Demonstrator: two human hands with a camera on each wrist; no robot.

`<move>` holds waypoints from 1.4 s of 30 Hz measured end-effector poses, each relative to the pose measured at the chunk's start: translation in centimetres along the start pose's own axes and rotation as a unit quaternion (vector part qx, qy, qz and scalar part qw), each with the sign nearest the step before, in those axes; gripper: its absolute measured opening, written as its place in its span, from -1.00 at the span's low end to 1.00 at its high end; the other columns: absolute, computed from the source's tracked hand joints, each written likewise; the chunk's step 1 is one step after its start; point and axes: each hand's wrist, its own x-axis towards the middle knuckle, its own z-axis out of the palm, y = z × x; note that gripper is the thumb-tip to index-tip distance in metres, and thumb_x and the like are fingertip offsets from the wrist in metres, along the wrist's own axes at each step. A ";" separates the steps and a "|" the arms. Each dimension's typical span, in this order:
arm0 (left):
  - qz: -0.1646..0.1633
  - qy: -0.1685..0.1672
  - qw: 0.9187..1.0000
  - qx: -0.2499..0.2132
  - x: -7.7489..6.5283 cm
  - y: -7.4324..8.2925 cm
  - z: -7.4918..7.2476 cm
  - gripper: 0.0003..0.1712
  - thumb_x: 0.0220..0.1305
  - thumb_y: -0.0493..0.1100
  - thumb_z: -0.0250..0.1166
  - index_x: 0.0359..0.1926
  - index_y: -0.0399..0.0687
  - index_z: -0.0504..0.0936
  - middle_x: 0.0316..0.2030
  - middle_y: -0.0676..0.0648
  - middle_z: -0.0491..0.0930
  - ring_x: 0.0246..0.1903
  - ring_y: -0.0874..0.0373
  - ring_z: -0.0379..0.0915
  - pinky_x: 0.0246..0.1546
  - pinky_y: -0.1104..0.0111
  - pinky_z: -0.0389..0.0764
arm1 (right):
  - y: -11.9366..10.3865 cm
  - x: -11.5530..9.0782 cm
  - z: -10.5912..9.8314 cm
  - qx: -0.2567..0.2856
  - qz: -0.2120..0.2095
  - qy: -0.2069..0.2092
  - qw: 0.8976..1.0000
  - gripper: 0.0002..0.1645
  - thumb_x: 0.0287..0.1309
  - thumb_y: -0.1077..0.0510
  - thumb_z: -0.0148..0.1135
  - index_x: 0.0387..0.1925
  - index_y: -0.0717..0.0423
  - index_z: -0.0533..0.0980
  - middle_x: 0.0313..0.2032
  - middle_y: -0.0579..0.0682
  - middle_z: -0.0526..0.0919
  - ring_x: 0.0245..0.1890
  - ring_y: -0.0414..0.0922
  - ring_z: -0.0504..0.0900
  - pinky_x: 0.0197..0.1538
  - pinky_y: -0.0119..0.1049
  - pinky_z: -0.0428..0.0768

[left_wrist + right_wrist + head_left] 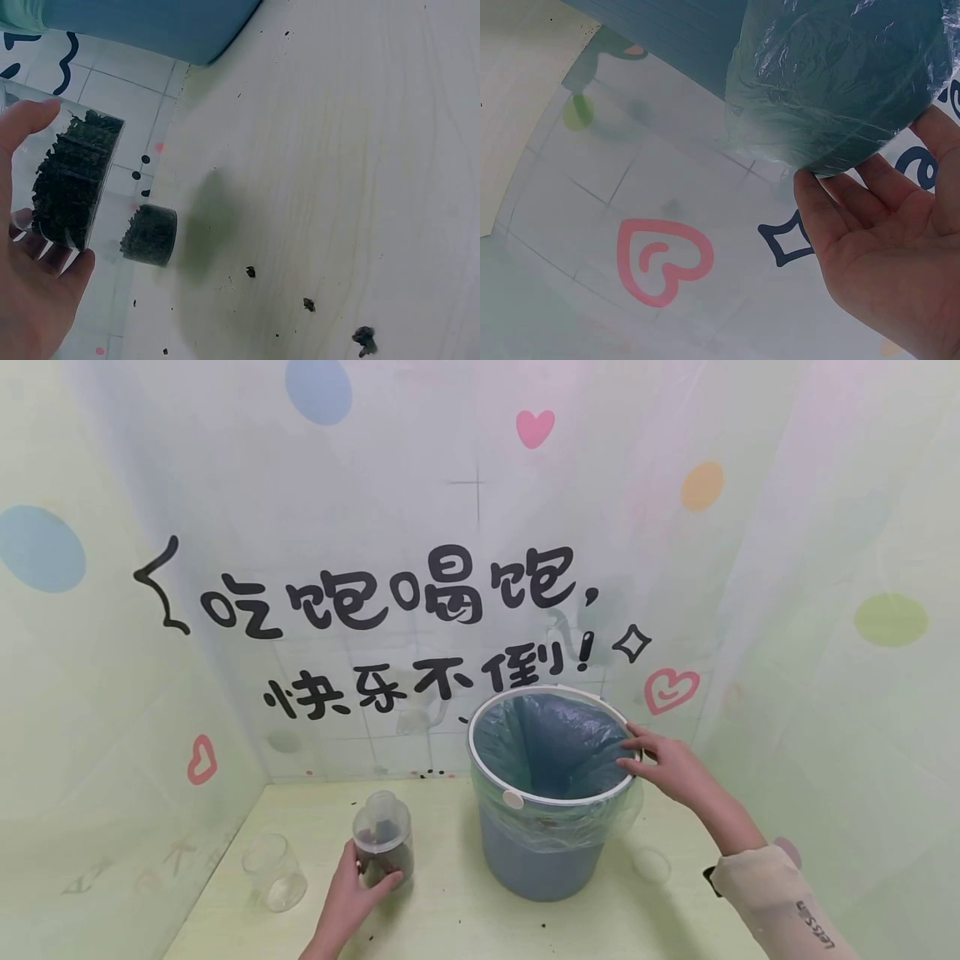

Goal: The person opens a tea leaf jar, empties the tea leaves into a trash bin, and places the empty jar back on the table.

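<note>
So the left hand point(352, 893) at the bottom centre of the head view has its fingers wrapped round a clear lidded jar point(383, 847) with dark crumbly stuff in the lower half, looks like tea leaves or similar. The jar stands on the pale green table point(450, 927), just left of the blue bin point(543, 793). In the left wrist view the same jar point(67, 180) sits at the left edge against the palm, thumb on top, so it's a proper grip, probably to keep it steady.

The right hand point(667, 764) is at the right side of the bin's white rim point(487, 777), fingers fairly straight and resting on the edge where the greenish bag liner point(551, 743) folds over. My guess is it's bracing the bin or holding the liner in place. Right wrist view shows the fingers point(870, 187) touching the bulging plastic point(840, 82).

A second empty clear jar point(274, 872) stands further left, nobody touching it. A few dark crumbs point(364, 337) are scattered on the table
</note>
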 end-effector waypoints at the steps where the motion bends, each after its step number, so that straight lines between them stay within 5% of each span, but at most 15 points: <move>1: 0.001 0.001 1.000 0.000 0.1 0.1 0.0 0.05 0.10 -0.02 0.52 0.42 -0.34 0.11 0.31 -0.39 0.34 0.29 -0.33 0.34 0.24 -0.20 0.46 | 0.0 0.0 0.0 0.000 0.000 0.000 1.000 -0.51 0.27 0.05 0.31 0.08 0.33 0.60 0.39 0.38 0.32 0.26 0.33 0.49 0.23 0.16 0.54; 33: 0.052 0.009 0.999 -0.001 2.5 4.8 -2.6 0.09 0.15 -0.02 0.48 0.48 -0.29 0.02 0.37 -0.37 0.24 0.35 -0.31 0.22 0.37 -0.26 0.27 | 0.3 0.1 0.1 0.002 -0.004 0.006 1.000 -0.52 0.26 0.07 0.31 0.06 0.36 0.59 0.38 0.38 0.33 0.25 0.34 0.49 0.23 0.16 0.54; 42: 0.066 0.009 0.998 0.010 4.1 7.5 -3.7 0.06 0.15 0.03 0.48 0.46 -0.28 0.06 0.37 -0.37 0.27 0.38 -0.31 0.22 0.35 -0.24 0.31 | 0.2 0.6 -0.1 -0.006 -0.020 0.007 1.000 -0.48 0.24 0.07 0.33 0.09 0.38 0.56 0.35 0.41 0.37 0.27 0.36 0.45 0.21 0.20 0.54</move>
